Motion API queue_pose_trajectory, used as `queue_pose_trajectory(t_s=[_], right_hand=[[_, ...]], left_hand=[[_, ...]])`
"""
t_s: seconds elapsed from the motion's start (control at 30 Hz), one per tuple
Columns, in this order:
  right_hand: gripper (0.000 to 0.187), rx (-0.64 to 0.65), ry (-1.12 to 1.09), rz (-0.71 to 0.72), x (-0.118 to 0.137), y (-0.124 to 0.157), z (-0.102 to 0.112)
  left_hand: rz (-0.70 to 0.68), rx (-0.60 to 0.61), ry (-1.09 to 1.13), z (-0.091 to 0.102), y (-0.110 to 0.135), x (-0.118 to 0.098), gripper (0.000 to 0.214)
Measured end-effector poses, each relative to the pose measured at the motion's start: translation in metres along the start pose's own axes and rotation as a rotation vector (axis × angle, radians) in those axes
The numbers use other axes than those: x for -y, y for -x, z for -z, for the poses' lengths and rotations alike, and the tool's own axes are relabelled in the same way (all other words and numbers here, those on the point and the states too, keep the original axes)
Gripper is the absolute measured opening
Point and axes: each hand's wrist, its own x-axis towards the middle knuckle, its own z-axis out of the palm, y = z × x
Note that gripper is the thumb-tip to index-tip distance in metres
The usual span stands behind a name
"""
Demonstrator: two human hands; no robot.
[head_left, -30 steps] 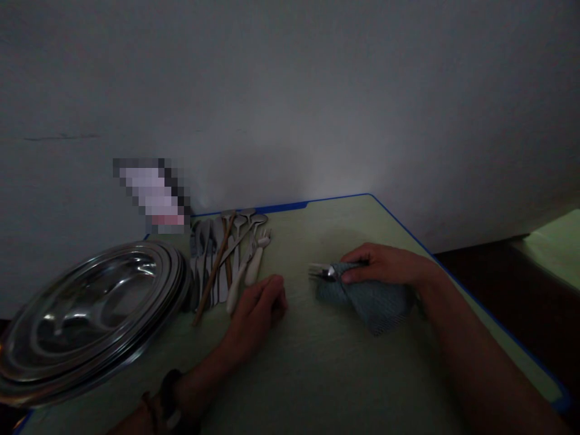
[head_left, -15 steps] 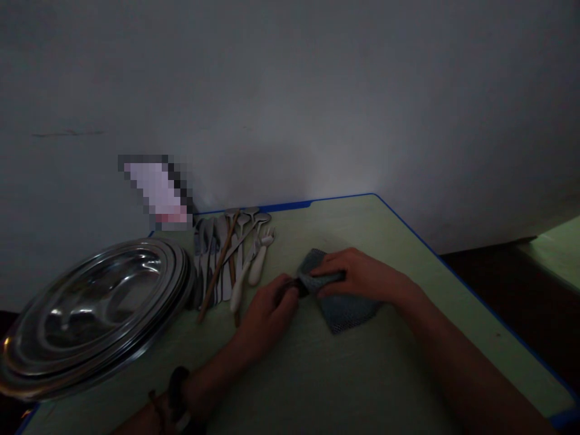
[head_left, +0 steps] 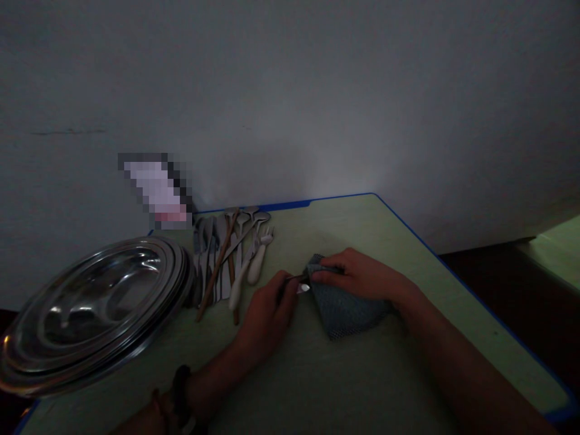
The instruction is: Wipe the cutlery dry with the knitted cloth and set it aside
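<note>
My left hand (head_left: 272, 302) is closed around a piece of metal cutlery (head_left: 303, 289); a shiny bit shows past the fingertips, but its kind is hidden. In my right hand (head_left: 357, 272) is a grey-blue cloth (head_left: 348, 317), pinched between thumb and fingers against the cutlery's far end. The loose part of the cloth drapes on the table below that hand. Left of my hands lies a group of cutlery: several knives (head_left: 208, 251), several spoons (head_left: 251, 211), a fork (head_left: 269, 232) with a pale handle, and wooden chopsticks (head_left: 217, 272) across them.
A stack of large round metal plates (head_left: 181, 266) stands at the table's left side. Behind the cutlery, a blurred-out bright screen-like object (head_left: 156, 190) leans on the wall (head_left: 290, 109). The pale green table (head_left: 344, 223) has a blue edge.
The cloth in my right hand has shifted slightly down and right along the cutlery, showing more shiny metal. My left hand has turned a little. The other things stay put.
</note>
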Motion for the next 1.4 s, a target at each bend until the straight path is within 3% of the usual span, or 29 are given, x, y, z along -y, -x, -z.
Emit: queue_pose_trajectory(t_s=[0.13, 0.23, 0.47, 0.57, 0.67, 0.73, 0.9, 1.1, 1.27, 1.4], right_hand=[[0.034, 0.052, -0.139, -0.003, -0.007, 0.010, 0.017], [0.032, 0.016, -0.183, -0.017, -0.012, 0.012, 0.020], [0.032, -0.100, 0.024, 0.006, -0.003, -0.005, -0.007], [0.048, -0.232, 0.069, -0.084, 0.005, -0.010, -0.017], [0.058, -0.396, -0.055, -0.159, 0.008, -0.009, -0.016], [0.050, -0.408, -0.159, -0.114, 0.006, -0.005, -0.010], [0.034, -0.199, -0.106, 0.007, 0.001, 0.005, 0.005], [0.019, -0.483, 0.056, 0.177, 0.009, 0.007, 0.005], [0.022, -0.491, 0.068, 0.237, 0.016, 0.008, 0.003], [0.022, -0.507, 0.000, 0.181, 0.015, 0.011, 0.009]], left_hand=[[0.101, -0.047, 0.108, 0.003, -0.001, -0.004, 0.025], [0.103, -0.044, 0.088, 0.003, -0.002, -0.004, 0.024], [0.023, 0.038, 0.018, 0.001, -0.003, 0.003, 0.026], [0.016, 0.042, 0.026, 0.001, -0.003, 0.004, 0.025], [0.024, 0.031, 0.052, 0.001, -0.003, 0.003, 0.025], [0.041, 0.023, 0.072, 0.001, -0.002, 0.002, 0.024], [0.098, -0.030, 0.136, 0.001, -0.001, -0.002, 0.025], [0.126, -0.067, 0.179, 0.001, -0.001, -0.001, 0.023], [0.114, -0.042, 0.180, 0.001, -0.001, 0.002, 0.023], [0.090, -0.055, 0.150, 0.001, -0.001, 0.002, 0.022]])
